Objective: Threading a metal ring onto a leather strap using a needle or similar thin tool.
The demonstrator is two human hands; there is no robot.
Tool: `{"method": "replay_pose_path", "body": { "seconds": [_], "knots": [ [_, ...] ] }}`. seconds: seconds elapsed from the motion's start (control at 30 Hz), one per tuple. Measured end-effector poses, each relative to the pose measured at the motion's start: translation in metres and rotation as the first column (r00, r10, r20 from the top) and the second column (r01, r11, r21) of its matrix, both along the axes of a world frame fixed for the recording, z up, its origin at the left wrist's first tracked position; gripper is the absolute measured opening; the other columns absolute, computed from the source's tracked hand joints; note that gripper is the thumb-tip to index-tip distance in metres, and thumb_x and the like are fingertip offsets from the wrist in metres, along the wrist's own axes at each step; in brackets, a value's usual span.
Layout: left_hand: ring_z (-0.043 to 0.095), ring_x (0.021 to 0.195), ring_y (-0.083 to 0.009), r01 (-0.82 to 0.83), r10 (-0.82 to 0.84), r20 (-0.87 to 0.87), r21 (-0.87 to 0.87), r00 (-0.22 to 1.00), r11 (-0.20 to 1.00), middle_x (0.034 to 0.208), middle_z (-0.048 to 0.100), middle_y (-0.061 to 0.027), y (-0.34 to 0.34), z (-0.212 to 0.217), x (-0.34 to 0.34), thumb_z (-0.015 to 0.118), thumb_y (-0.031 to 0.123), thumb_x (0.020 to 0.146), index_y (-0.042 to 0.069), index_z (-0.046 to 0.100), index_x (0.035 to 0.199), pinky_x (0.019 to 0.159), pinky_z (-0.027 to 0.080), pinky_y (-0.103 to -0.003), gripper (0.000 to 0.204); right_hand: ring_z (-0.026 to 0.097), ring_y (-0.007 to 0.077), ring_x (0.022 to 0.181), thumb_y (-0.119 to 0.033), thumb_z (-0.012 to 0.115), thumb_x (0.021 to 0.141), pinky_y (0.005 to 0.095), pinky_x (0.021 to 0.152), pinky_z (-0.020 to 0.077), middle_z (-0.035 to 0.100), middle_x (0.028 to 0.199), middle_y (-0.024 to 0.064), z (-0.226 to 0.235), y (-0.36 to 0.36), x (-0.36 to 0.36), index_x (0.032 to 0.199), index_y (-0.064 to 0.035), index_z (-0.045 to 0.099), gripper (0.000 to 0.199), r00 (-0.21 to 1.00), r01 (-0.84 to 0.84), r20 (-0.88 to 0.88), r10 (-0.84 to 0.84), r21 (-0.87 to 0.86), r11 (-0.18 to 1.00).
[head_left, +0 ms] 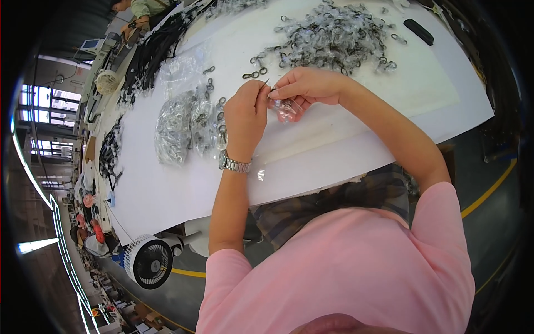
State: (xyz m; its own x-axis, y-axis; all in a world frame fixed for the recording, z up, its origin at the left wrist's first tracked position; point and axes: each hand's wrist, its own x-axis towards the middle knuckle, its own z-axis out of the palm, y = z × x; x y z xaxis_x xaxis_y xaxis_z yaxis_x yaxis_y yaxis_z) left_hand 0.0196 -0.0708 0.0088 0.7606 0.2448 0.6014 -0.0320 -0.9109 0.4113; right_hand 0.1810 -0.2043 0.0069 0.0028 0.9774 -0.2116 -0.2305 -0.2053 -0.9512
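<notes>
Over the white table (311, 142) my two hands meet, fingertips close together. My left hand (248, 108), with a metal watch on its wrist, is closed; a thin pointed sliver (265, 84) sticks up from its finger and thumb. My right hand (312, 86) pinches a small piece wrapped in crinkled clear plastic film (287, 110); the part inside is mostly hidden by the fingers. Just beyond the hands lies a loose dark metal hook with a ring (255, 74). Beside my left hand is a heap of clear plastic wrappers (177, 131), with several dark metal hooks along its right edge.
A large pile of film-wrapped dark metal hooks (336, 39) covers the far middle of the table. Near it lies a black oblong object (418, 32). Black straps (158, 47) lie at the far left, where another person (146, 10) works. A fan (149, 261) stands by the near left edge.
</notes>
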Motion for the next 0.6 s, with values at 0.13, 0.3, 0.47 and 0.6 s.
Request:
{"method": "replay_pose_path", "body": {
  "seconds": [0.13, 0.3, 0.47, 0.6],
  "knots": [
    [0.048, 0.059, -0.0041, -0.011, 0.02, 0.069, -0.134, 0.997, 0.991, 0.071, 0.063, 0.0028, 0.002, -0.003, 0.001, 0.065, 0.011, 0.099, 0.002, 0.067, 0.091, 0.053, 0.035, -0.022, 0.012, 0.073, 0.0167, 0.072, -0.03, 0.063, 0.102, 0.0282, 0.068, 0.0597, 0.077, 0.089, 0.0124, -0.002, 0.002, -0.002, 0.107, -0.0012, 0.072, 0.03, 0.999, -0.033, -0.029, 0.033, -0.002, 0.999],
    [0.042, 0.054, -0.0022, -0.093, 0.025, -0.112, -0.658, 0.993, 0.747, 0.079, 0.069, -0.0003, 0.01, 0.005, 0.0, 0.066, 0.018, 0.1, 0.001, 0.07, 0.098, 0.048, 0.031, -0.021, 0.018, 0.073, 0.0145, 0.091, -0.035, 0.063, 0.103, 0.0292, 0.082, 0.0573, 0.077, 0.103, 0.0099, -0.004, 0.002, 0.003, 0.108, -0.0036, 0.073, 0.034, 0.949, 0.303, 0.036, -0.315, 0.19, 0.934],
    [0.039, 0.052, -0.0014, 0.026, -0.183, -0.089, -0.838, 0.979, 0.545, 0.091, 0.073, -0.004, -0.014, 0.004, 0.002, 0.067, 0.02, 0.101, -0.002, 0.069, 0.108, 0.046, 0.029, -0.02, 0.023, 0.067, 0.011, 0.103, -0.036, 0.064, 0.102, 0.0289, 0.09, 0.0513, 0.074, 0.11, 0.004, -0.016, 0.008, -0.007, 0.106, -0.0064, 0.075, 0.032, 0.862, 0.506, -0.099, -0.498, 0.237, 0.829],
    [0.04, 0.051, -0.0027, 0.12, -0.235, 0.029, -0.915, 0.972, 0.385, 0.094, 0.073, -0.0078, -0.011, -0.009, 0.006, 0.064, 0.016, 0.102, -0.003, 0.067, 0.11, 0.046, 0.029, -0.019, 0.021, 0.063, 0.0092, 0.083, -0.036, 0.066, 0.101, 0.0273, 0.078, 0.0508, 0.07, 0.091, -0.001, -0.017, 0.012, -0.017, 0.1, -0.0059, 0.075, 0.032, 0.874, 0.486, -0.14, -0.465, 0.243, 0.839]
  ]
}}
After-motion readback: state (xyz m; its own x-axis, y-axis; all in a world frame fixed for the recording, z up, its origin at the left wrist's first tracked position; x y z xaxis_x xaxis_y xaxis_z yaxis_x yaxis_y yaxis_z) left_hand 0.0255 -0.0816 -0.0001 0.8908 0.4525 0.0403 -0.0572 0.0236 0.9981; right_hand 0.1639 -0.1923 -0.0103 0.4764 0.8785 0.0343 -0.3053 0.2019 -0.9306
